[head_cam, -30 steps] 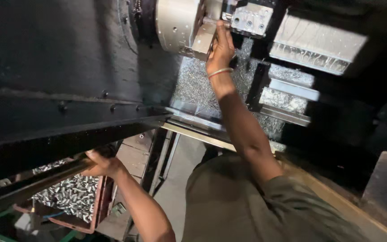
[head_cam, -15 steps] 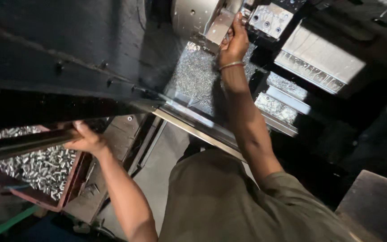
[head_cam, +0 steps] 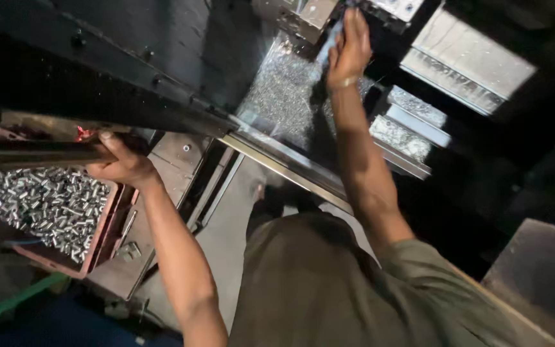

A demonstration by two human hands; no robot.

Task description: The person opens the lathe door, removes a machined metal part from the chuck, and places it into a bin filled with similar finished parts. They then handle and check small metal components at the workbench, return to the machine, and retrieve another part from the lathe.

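My right hand [head_cam: 349, 48] reaches up into the machine, next to a grey metal block [head_cam: 303, 16] at the top edge. Its fingers are wrapped around a slim bluish tool [head_cam: 330, 37]; what the tool's tip touches is hidden. A metal bangle sits on that wrist. My left hand [head_cam: 122, 164] is stretched out to the left and closed over the end of a long dark bar [head_cam: 33, 154] that runs along the machine's lower edge.
A reddish tray [head_cam: 107, 238] full of small shiny metal cylinders [head_cam: 46, 202] stands below the left hand. Metal chips [head_cam: 284, 96] cover the machine bed. A bright steel rail [head_cam: 284, 167] crosses in front of my body. Dark machine housing [head_cam: 130, 45] fills the upper left.
The view has tilted, so the round chuck has slid out of the top of the frame. My right hand stays by the metal block and my left hand keeps its grip on the bar.
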